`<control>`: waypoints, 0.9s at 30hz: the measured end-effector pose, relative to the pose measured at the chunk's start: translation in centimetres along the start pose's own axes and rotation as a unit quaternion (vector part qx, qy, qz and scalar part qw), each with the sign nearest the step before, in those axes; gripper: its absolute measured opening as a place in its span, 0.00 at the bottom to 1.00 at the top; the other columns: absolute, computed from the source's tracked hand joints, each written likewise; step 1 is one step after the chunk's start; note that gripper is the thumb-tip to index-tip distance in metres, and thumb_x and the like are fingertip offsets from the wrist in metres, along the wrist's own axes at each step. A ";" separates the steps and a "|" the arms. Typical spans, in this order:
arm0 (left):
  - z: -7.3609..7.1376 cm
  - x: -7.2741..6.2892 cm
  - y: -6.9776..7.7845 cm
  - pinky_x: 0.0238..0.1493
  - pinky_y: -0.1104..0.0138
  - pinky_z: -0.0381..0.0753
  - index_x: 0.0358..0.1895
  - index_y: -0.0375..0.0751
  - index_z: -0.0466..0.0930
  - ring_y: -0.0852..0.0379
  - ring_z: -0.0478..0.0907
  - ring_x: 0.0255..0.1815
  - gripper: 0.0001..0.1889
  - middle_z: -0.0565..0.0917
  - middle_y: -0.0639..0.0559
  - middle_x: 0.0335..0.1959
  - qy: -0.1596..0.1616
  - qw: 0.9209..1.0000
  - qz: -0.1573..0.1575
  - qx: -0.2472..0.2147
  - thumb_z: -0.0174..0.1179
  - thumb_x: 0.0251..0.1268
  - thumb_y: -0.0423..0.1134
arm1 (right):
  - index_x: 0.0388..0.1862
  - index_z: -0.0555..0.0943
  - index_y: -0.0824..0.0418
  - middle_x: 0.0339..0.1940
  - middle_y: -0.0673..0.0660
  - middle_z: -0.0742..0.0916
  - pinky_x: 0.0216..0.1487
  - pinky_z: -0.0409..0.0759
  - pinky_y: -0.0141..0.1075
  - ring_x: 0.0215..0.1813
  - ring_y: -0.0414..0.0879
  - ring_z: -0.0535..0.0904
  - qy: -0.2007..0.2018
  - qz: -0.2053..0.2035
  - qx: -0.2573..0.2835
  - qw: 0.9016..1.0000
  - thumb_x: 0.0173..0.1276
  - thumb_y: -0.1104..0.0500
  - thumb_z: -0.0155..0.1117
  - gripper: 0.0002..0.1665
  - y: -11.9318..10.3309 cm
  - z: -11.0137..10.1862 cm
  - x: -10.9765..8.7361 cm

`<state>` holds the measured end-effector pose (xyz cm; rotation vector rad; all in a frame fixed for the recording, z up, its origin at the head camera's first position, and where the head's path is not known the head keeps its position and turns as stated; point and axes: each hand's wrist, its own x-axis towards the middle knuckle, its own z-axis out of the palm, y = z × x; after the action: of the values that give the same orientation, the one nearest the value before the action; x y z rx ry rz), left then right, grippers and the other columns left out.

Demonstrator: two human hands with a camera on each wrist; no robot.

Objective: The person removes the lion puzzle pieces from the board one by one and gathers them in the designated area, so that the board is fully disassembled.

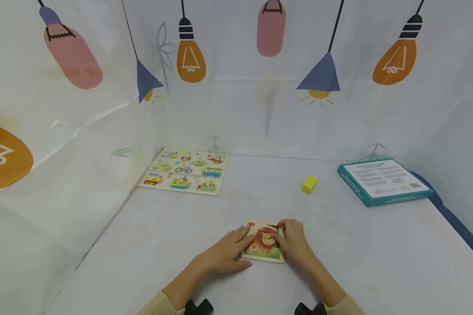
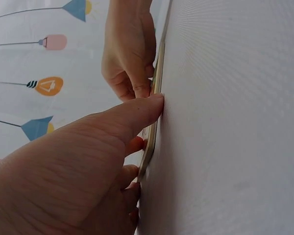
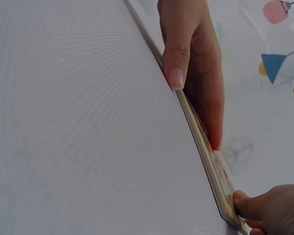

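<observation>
A small square wooden lion puzzle (image 1: 265, 243) lies flat on the white table, near the front. My left hand (image 1: 229, 250) rests along its left side, fingers nearly straight and fingertips on the picture, thumb low by the near edge. On the right side, my right hand (image 1: 295, 239) grips the puzzle's edge, its thumb on the lion and its other fingers curled at the upper right corner. From the left wrist, the left hand (image 2: 83, 156) partly hides the thin wooden board (image 2: 148, 152). The right wrist view shows the right thumb (image 3: 247, 205) touching the board's top.
A larger wooden vehicle puzzle board (image 1: 185, 171) lies at the back left. Right of centre is a yellow block (image 1: 309, 184). A flat teal box (image 1: 384, 181) lies at the back right. White printed sheets (image 1: 236, 109) stand behind and beside the table.
</observation>
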<state>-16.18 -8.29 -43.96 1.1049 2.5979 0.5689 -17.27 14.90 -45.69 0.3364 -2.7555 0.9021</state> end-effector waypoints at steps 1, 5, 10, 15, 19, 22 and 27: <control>0.0 0.0 0.0 0.69 0.55 0.46 0.71 0.45 0.52 0.50 0.42 0.72 0.36 0.47 0.44 0.73 0.001 1.000 0.000 0.002 0.51 0.64 0.55 | 0.37 0.73 0.68 0.27 0.53 0.70 0.35 0.58 0.38 0.33 0.46 0.61 0.000 0.001 0.002 1.000 0.54 0.60 0.70 0.18 0.0 0.0 0.0; 0.0 0.0 0.1 0.68 0.54 0.46 0.71 0.45 0.52 0.49 0.43 0.72 0.36 0.47 0.44 0.73 0.003 1.000 0.001 -0.001 0.52 0.64 0.55 | 0.37 0.73 0.67 0.28 0.54 0.71 0.36 0.58 0.38 0.33 0.46 0.61 0.003 0.000 0.000 1.000 0.54 0.60 0.70 0.18 0.1 0.0 0.0; 0.0 -0.1 0.2 0.68 0.53 0.47 0.71 0.44 0.53 0.47 0.42 0.72 0.36 0.47 0.43 0.73 0.007 1.000 0.004 -0.007 0.52 0.64 0.54 | 0.38 0.73 0.67 0.32 0.55 0.74 0.37 0.61 0.38 0.36 0.48 0.63 -0.002 0.021 0.006 1.000 0.54 0.59 0.71 0.19 0.1 0.0 0.0; 0.0 0.5 0.5 0.67 0.51 0.48 0.71 0.43 0.54 0.47 0.40 0.72 0.36 0.48 0.44 0.73 0.005 1.000 0.019 0.014 0.52 0.64 0.55 | 0.38 0.74 0.67 0.33 0.56 0.75 0.38 0.62 0.39 0.37 0.49 0.65 0.003 0.024 0.012 1.000 0.53 0.59 0.71 0.20 0.2 0.0 0.0; -0.1 1.6 1.3 0.67 0.52 0.51 0.71 0.44 0.54 0.48 0.43 0.72 0.36 0.50 0.46 0.72 -0.010 0.997 0.046 0.058 0.50 0.64 0.57 | 0.37 0.74 0.67 0.33 0.56 0.76 0.38 0.64 0.40 0.37 0.49 0.66 0.017 0.011 0.010 1.000 0.51 0.60 0.72 0.19 0.4 0.0 0.0; -0.4 2.4 1.9 0.67 0.53 0.51 0.71 0.45 0.53 0.48 0.45 0.72 0.36 0.52 0.47 0.72 -0.024 0.996 0.049 0.074 0.50 0.64 0.58 | 0.36 0.74 0.67 0.33 0.57 0.77 0.38 0.65 0.41 0.38 0.51 0.67 0.022 0.012 0.015 1.000 0.51 0.60 0.72 0.19 0.5 0.0 0.0; -0.5 3.1 2.3 0.67 0.53 0.50 0.71 0.47 0.53 0.49 0.46 0.72 0.37 0.52 0.47 0.72 -0.044 0.996 0.027 0.073 0.53 0.62 0.56 | 0.37 0.74 0.65 0.35 0.56 0.77 0.40 0.67 0.42 0.41 0.51 0.68 0.012 0.034 0.033 0.999 0.52 0.60 0.72 0.18 0.3 0.2 -0.1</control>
<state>-16.98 -4.66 -42.75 1.2205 2.5730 0.3374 -17.31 15.08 -46.03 0.2444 -2.7350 1.0092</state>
